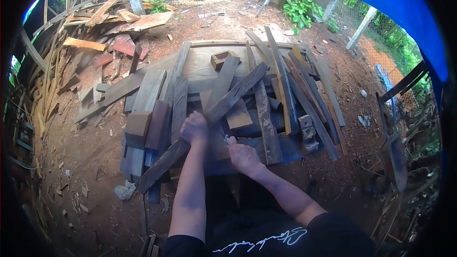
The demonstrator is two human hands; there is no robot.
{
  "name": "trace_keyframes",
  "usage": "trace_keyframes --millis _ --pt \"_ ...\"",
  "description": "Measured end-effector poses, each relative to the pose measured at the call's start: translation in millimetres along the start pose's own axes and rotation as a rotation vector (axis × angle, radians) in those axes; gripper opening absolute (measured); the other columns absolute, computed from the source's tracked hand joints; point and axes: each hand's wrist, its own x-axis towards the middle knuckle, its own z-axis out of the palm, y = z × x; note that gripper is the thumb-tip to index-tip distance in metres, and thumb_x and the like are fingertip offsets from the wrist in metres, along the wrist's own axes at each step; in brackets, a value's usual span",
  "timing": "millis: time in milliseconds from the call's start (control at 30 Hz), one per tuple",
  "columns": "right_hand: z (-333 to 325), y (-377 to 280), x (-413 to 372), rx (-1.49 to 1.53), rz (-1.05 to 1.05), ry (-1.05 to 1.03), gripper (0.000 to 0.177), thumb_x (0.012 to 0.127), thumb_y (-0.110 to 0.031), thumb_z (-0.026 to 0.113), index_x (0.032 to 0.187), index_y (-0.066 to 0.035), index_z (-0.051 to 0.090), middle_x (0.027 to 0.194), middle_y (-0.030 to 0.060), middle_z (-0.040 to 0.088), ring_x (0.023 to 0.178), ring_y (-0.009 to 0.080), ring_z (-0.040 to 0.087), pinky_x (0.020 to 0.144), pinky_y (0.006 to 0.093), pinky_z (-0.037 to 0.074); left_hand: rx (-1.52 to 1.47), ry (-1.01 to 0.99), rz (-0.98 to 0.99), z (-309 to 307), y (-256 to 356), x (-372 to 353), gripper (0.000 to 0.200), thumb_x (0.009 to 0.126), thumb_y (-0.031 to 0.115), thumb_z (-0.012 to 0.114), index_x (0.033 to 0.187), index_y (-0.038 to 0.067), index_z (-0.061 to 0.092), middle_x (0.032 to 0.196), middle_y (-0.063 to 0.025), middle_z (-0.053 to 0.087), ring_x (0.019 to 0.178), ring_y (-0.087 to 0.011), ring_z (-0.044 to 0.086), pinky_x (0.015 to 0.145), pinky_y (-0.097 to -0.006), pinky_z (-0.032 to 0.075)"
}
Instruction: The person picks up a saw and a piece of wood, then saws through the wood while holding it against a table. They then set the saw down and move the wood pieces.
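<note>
Two hands work at a wood pile (pixel 143 128). The left hand (pixel 194 127) is clenched around a long dark plank (pixel 235 93), which runs from seven o'clock to one o'clock over the loose boards. The right hand (pixel 243 156), at its four o'clock, rests with curled fingers; blur hides any grip. Leaning slats (pixel 304 95) crowd three o'clock, and scrap timber (pixel 95 24) perhaps reaches ten o'clock.

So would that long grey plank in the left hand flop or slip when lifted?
Probably stiff: the long plank spans the woodpile without sagging. Likely manageable, as the left hand grips near its middle. Its rough face should resist slipping.
</note>
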Motion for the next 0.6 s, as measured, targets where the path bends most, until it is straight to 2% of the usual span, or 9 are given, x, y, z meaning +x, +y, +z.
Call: trace_keyframes --millis 100,200,233,300,333,367,433,533,600 --pt "-27.0 -4.7 -20.2 -0.004 0.007 -0.016 0.019 0.096 -0.022 0.044 0.095 -0.003 0.04 0.068 0.019 0.064 0.07 0.0371 0.067 0.061 0.0485 0.054 -0.031 0.004 0.019 0.0 -2.4 0.1 0.049 0.095 0.037 0.033 0.085 0.005 0.069 0.085 -0.0201 0.068 0.082 -0.0372 0.066 0.073 -0.0469 0.051" --pt "-36.0 8.3 -51.5 0.089 0.043 0.057 0.02 0.096 -0.023 0.046 0.097 -0.004 0.041 0.065 0.0221 0.061 0.067 0.0412 0.063 0.057 0.0517 0.051 -0.049 -0.003 0.014 -2.0 -0.2 -2.3 0.039 0.094 0.036 0.04 0.087 0.007 0.066 0.087 -0.0163 0.067 0.085 -0.0362 0.064 0.077 -0.0464 0.047" --pt "-32.3 19.4 -58.5 0.164 0.07 0.151 0.019 0.096 -0.022 0.047 0.096 -0.004 0.041 0.065 0.0229 0.06 0.066 0.0428 0.062 0.055 0.0526 0.048 -0.058 -0.002 0.026 -6.8 2.0 -6.3 0.039 0.094 0.036 0.04 0.087 0.007 0.066 0.087 -0.0163 0.067 0.085 -0.0362 0.064 0.077 -0.0464 0.047" --pt "-26.8 43.3 -72.0 0.239 0.1 0.264 0.018 0.095 -0.021 0.048 0.095 -0.004 0.042 0.064 0.0237 0.059 0.066 0.0443 0.06 0.052 0.0534 0.046 -0.046 0.246 0.321 -19.1 2.0 -22.0 0.024 0.091 0.031 0.05 0.09 0.01 0.062 0.092 -0.0107 0.06 0.09 -0.0323 0.057 0.08 -0.0444 0.041" --pt "-24.1 55.5 -78.1 0.295 0.143 0.331 0.018 0.095 -0.021 0.048 0.094 -0.004 0.042 0.065 0.0238 0.059 0.066 0.0452 0.059 0.053 0.0539 0.045 -0.08 0.315 0.464 -9.1 -2.0 -29.5 0.017 0.086 0.026 0.059 0.096 0.013 0.059 0.097 -0.008 0.052 0.095 -0.0289 0.049 0.083 -0.0421 0.036" --pt "-24.5 64.7 -84.6 0.353 0.184 0.396 0.018 0.095 -0.021 0.049 0.092 -0.003 0.043 0.065 0.024 0.058 0.066 0.0461 0.058 0.053 0.0544 0.044 -0.079 0.322 0.474 -11.1 1.4 -41.6 0.017 0.086 0.026 0.059 0.096 0.013 0.059 0.097 -0.008 0.052 0.095 -0.0289 0.049 0.083 -0.0421 0.036" --pt "-27.1 80.4 -97.3 0.436 0.212 0.42 0.02 0.095 -0.02 0.05 0.091 -0.002 0.042 0.066 0.024 0.058 0.069 0.0468 0.058 0.054 0.0543 0.043 -0.19 0.197 0.764 -9.9 18.6 -68.4 0.023 0.081 0.025 0.063 0.099 0.011 0.057 0.101 -0.0089 0.051 0.099 -0.0296 0.048 0.084 -0.0419 0.036" --pt "-31.8 99.2 -112.9 0.452 0.233 0.506 0.02 0.095 -0.018 0.051 0.091 -0.001 0.042 0.073 0.0251 0.059 0.075 0.0462 0.058 0.056 0.0514 0.043 -0.222 0.189 0.936 -2.6 41.6 -85.5 0.031 0.076 0.022 0.066 0.103 0.011 0.056 0.104 -0.0088 0.051 0.1 -0.0298 0.048 0.085 -0.0421 0.036" --pt "-34.9 107.9 -122.1 0.464 0.211 0.556 0.019 0.095 -0.018 0.051 0.091 -0.001 0.043 0.072 0.0247 0.059 0.076 0.046 0.058 0.056 0.0507 0.043 -0.148 0.161 0.927 9.6 51.3 -83.3 0.033 0.075 0.021 0.066 0.104 0.011 0.056 0.106 -0.0088 0.051 0.101 -0.0293 0.048 0.086 -0.0427 0.036"
